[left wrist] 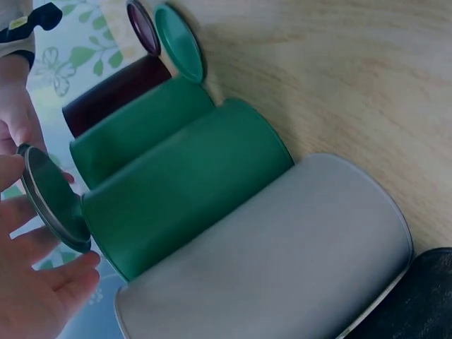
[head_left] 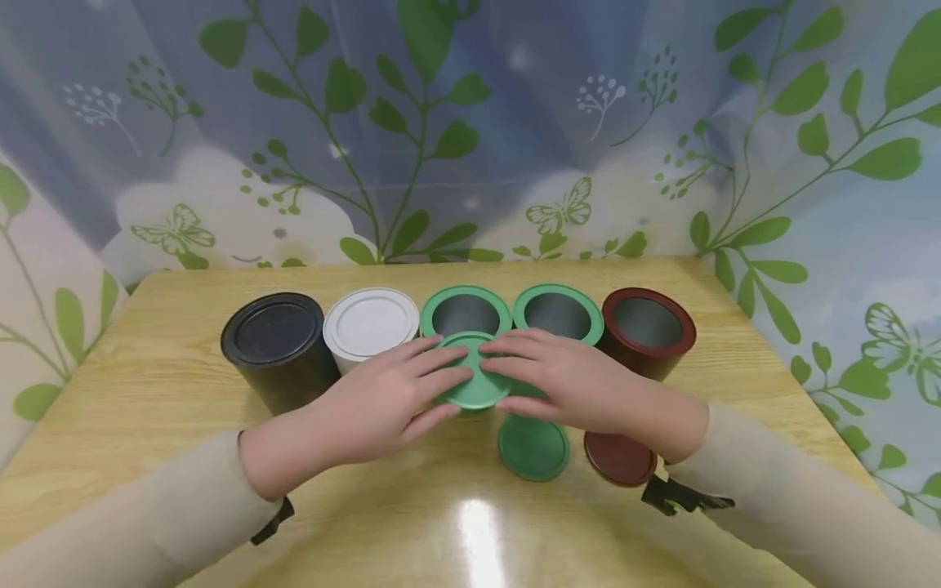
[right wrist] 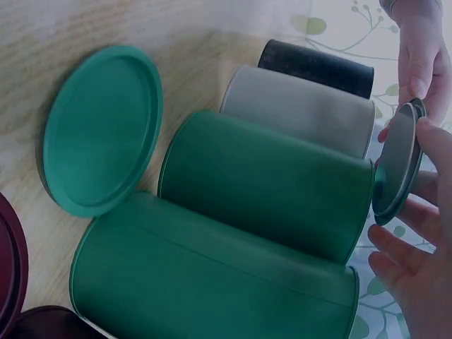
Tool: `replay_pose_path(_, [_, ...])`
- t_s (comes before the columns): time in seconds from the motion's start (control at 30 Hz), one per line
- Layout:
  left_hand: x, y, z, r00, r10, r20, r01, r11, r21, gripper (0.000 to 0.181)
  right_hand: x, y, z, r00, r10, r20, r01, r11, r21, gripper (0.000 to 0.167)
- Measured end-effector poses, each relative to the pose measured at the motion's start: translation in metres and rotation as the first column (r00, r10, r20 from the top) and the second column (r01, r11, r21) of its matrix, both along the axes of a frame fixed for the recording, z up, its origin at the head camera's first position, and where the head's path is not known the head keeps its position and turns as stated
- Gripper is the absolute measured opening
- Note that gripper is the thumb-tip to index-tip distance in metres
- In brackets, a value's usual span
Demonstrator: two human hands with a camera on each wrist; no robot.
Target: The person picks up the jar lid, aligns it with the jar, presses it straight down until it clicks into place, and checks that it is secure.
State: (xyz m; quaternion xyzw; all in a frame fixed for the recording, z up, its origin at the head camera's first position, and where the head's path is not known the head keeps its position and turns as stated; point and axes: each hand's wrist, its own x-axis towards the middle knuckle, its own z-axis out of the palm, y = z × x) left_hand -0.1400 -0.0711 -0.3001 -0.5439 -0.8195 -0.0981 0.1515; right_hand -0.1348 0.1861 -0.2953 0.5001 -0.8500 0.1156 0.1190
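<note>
A green lid (head_left: 472, 395) is tilted over the near rim of the middle green can (head_left: 466, 314), held by both hands. The left hand (head_left: 371, 404) has its fingertips on the lid's top and its thumb at the near edge; the right hand (head_left: 588, 384) grips the other side likewise. In the left wrist view the lid (left wrist: 56, 194) stands off the can's mouth, its underside partly showing, and meets the rim of the green can (left wrist: 191, 191) on one side. The right wrist view shows the same gap between lid (right wrist: 395, 162) and can (right wrist: 268, 183).
Left of the middle can stand a lidded black can (head_left: 272, 331) and a lidded white can (head_left: 372, 322). On its right are an open green can (head_left: 559, 314) and an open dark red can (head_left: 648, 322). A green lid (head_left: 532, 449) and a dark red lid (head_left: 621, 459) lie in front.
</note>
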Motion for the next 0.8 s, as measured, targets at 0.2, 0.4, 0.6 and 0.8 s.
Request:
replay_pose_path(0.2, [-0.007, -0.001, 0.002, 1.000, 0.009, 0.024, -0.008, 1.000, -0.009, 0.039, -0.005, -0.001, 0.002, 0.999, -0.030, 0.045, 0.028, 0.999, 0.034, 0.050])
replay_pose_path(0.4, [-0.013, -0.001, 0.000, 0.999, 0.014, 0.041, -0.013, 1.000, -0.024, 0.040, -0.008, -0.003, 0.003, 0.996, -0.056, 0.068, 0.052, 0.997, 0.061, 0.047])
replay_pose_path(0.6, [-0.017, -0.001, 0.001, 0.997, 0.045, 0.065, -0.042, 0.998, -0.052, 0.040, -0.014, -0.005, 0.003, 0.995, -0.064, 0.076, 0.057, 0.994, 0.090, 0.046])
replay_pose_path(0.8, [-0.019, 0.000, 0.003, 0.993, 0.088, 0.072, -0.082, 0.993, -0.079, 0.038, -0.018, -0.008, 0.004, 0.990, -0.114, 0.086, 0.103, 0.988, 0.116, 0.044])
